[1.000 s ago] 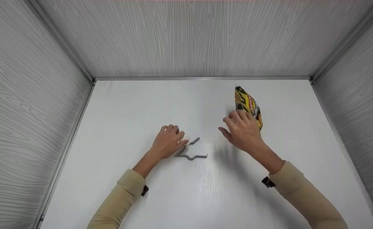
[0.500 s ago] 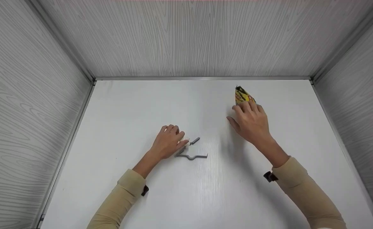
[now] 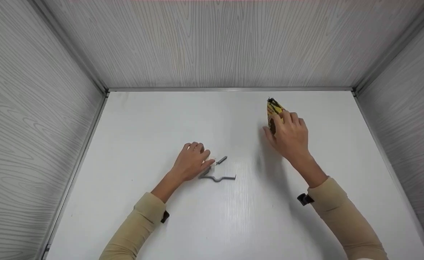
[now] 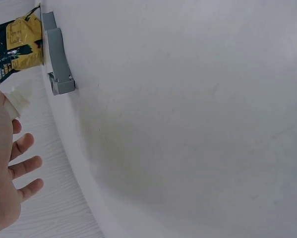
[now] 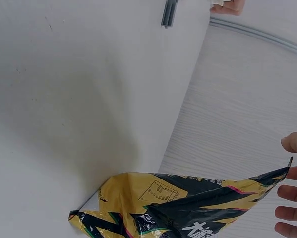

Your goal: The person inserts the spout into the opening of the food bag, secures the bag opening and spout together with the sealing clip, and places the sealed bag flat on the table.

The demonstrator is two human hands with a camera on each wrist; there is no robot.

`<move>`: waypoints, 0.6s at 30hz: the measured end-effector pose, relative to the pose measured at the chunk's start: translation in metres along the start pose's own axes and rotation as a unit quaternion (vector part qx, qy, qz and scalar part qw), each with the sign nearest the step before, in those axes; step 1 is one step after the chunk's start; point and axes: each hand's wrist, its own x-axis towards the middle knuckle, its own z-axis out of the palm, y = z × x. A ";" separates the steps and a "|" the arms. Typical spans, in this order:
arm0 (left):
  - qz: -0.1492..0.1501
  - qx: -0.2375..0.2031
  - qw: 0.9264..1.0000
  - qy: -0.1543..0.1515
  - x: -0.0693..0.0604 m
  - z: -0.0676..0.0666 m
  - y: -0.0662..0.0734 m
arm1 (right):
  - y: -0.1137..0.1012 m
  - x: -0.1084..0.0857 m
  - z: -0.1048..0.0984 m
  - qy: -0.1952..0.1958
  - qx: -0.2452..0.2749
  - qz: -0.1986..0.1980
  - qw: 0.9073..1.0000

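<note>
Three pale woodgrain walls [image 3: 212, 43] box in a white worktop [image 3: 161, 119]; the yellow-black bag [image 5: 168, 203] sits far right, right hand [image 3: 289, 133] loose by it (left hand [image 3: 191, 162] pinches a white piece [image 4: 14, 105] near the grey bracket [image 4: 59, 54]).

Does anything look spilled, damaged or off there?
No spill shows on the table, and I can't make out any tear. The bag just looks creased and lopsided, with one end narrowing to a point.
</note>
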 end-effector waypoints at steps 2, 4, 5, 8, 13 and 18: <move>0.000 0.002 1.000 -0.001 0.000 0.000 0.000 | 0.001 0.001 0.001 -0.001 -0.001 0.009 1.000; -0.001 0.002 1.000 -0.003 0.000 -0.001 0.000 | 0.002 0.002 0.001 -0.010 -0.001 0.020 1.000; -0.001 0.001 1.000 -0.004 0.000 -0.001 0.000 | 0.002 0.003 0.001 -0.015 0.000 0.026 1.000; -0.003 -0.008 1.000 -0.010 0.001 -0.002 0.000 | 0.003 0.004 0.002 -0.028 0.000 0.045 0.999; -0.003 -0.014 1.000 -0.018 0.001 -0.002 0.000 | 0.003 0.005 0.002 -0.036 0.006 0.074 0.997; 0.001 -0.013 1.000 -0.010 0.001 -0.001 0.000 | 0.005 0.006 0.001 -0.037 0.009 0.087 0.995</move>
